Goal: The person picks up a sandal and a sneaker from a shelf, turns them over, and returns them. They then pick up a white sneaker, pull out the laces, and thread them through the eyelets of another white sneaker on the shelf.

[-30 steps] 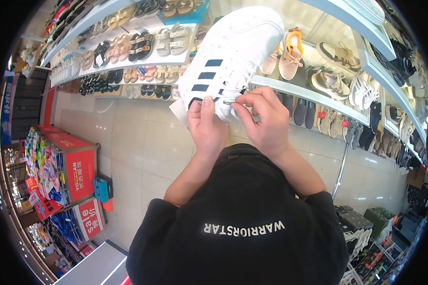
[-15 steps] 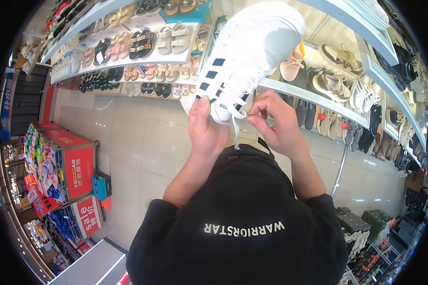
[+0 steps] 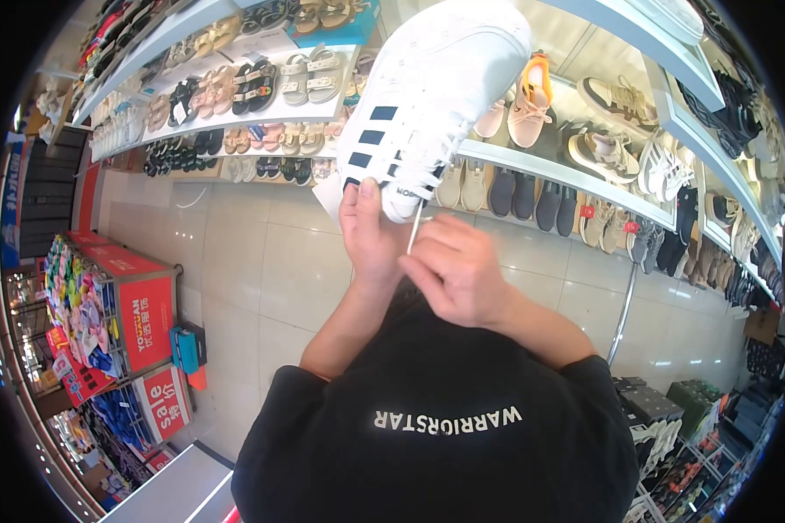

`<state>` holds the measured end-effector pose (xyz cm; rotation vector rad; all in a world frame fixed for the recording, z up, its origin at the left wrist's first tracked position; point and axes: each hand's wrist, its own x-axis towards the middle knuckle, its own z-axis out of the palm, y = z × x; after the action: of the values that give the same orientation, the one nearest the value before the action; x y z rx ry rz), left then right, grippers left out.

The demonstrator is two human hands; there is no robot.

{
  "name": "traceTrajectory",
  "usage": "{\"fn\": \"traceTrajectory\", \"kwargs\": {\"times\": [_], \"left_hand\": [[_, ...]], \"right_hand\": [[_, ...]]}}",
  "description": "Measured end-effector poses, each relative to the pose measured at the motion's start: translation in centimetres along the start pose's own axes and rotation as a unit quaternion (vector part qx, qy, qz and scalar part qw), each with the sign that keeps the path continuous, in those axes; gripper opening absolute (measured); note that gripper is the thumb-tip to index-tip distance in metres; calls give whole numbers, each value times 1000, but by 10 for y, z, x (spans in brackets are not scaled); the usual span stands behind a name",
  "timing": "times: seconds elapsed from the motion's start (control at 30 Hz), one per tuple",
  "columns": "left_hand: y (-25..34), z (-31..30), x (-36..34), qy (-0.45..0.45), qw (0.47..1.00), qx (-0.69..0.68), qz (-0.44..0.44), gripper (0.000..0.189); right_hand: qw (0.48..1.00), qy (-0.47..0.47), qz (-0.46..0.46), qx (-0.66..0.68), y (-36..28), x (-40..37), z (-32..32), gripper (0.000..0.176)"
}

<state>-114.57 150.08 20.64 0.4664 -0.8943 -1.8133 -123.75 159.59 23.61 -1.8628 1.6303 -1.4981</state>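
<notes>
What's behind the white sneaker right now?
Behind the white sneaker runs a wall shelf with peach trainers and sandals; the shelf stretch directly behind it is covered.

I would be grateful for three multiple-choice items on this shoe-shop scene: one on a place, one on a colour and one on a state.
1. Where is the white lace-up sneaker?
A. On the floor tiles
B. Held up in front of the wall shelves of shoes
C. Inside a shoebox

2. What colour are the stripes on its side?
A. Red
B. Green
C. Dark blue

3. What is the right hand doing?
A. Pinching the thin white shoelace, drawn straight from the shoe
B. Lying flat and open
C. Holding a phone

Answers:
1. B, since the left hand grips its heel end in the air before the shelves.
2. C, since dark blue bars cross the white side.
3. A, since the fingers close on the lace running up to the sneaker.
</notes>
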Motion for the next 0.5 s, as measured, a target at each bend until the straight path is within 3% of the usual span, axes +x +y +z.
{"fn": "traceTrajectory", "kwargs": {"times": [0.17,0.27,0.33,0.4,0.5], "left_hand": [[-3,-18,-1,-22,1000,-7,-21,38],[0,-15,4,-43,999,2,14,39],[4,-9,4,11,998,-55,25,39],[15,-18,7,-40,993,-106,24,35],[34,-23,16,-82,993,33,74,44]], "right_hand": [[999,-12,-34,16,-2,-1,6,9],[999,-38,-16,10,1,1,-6,10],[995,-89,50,24,1,-1,-18,15],[994,-85,68,25,1,-1,-32,15],[992,-60,107,21,2,1,-60,19]]}}
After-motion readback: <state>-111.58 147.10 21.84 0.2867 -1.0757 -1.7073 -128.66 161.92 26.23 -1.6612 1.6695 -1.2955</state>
